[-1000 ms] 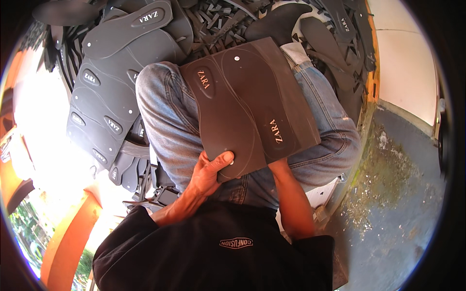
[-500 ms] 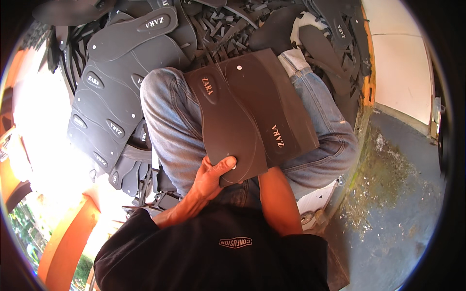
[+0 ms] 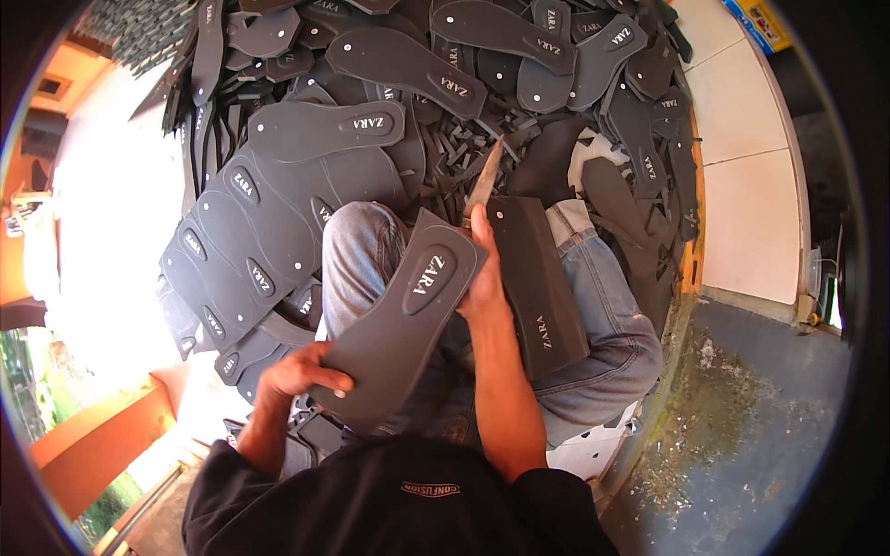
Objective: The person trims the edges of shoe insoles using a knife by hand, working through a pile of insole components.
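My left hand (image 3: 298, 372) grips the heel end of a black foam sole (image 3: 385, 338), thumb on top and fingers underneath. The sole is tilted over my lap, its far end reaching up beside my right hand (image 3: 486, 278). Closed round a knife (image 3: 485, 176), that hand has the pale blade pointing away from me; its handle is mostly hidden in the fingers. A piece of black foam sheet (image 3: 538, 287) with a curved outline rests on my right thigh, apart from the sole.
Left of my knee lies a stack of black foam sheets (image 3: 250, 218) marked with sole outlines. Beyond my legs spread many loose soles (image 3: 408, 69) and dark offcuts (image 3: 454, 148). A wall with pale tiles (image 3: 746, 176) and a stained grey floor (image 3: 732, 408) are on the right.
The sole has separated from the sheet on my lap and moved left with my left hand. My right hand has come out from beneath the sheet, and the knife now shows. The view has shifted.
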A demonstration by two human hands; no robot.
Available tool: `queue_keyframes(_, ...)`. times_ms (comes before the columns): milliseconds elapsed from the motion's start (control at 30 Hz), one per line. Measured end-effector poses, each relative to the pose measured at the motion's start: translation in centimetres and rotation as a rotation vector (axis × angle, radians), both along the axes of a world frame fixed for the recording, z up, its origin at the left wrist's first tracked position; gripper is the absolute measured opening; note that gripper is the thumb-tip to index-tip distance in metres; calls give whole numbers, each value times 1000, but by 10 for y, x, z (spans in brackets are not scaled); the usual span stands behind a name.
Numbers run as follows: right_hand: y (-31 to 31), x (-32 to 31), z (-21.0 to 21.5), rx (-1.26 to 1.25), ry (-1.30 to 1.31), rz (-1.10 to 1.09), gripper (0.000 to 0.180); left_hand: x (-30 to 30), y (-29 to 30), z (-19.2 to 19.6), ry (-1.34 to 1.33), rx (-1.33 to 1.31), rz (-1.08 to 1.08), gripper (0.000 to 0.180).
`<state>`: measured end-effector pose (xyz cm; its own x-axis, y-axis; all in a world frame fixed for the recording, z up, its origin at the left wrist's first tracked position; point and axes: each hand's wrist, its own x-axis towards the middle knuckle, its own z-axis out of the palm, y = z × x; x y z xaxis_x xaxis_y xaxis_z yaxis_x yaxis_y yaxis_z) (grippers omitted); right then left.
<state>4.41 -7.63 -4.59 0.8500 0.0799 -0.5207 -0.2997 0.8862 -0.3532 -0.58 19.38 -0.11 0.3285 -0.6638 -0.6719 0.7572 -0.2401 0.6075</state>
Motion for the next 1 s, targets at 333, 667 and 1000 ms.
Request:
queue_keyframes(333, -71, -121, 41, -766, 119, 126, 20, 55, -49, 4, -124, -402, 1080, 47)
queue_keyframes(667, -57, -182, 36, -1592, 29, 322, 33, 62, -107, 3, -226, 1, 441, 16)
queue_keyframes(1000, -42, -194, 26, -1491, 122, 295, 33, 44, -139, 1, -6, 27, 307, 28)
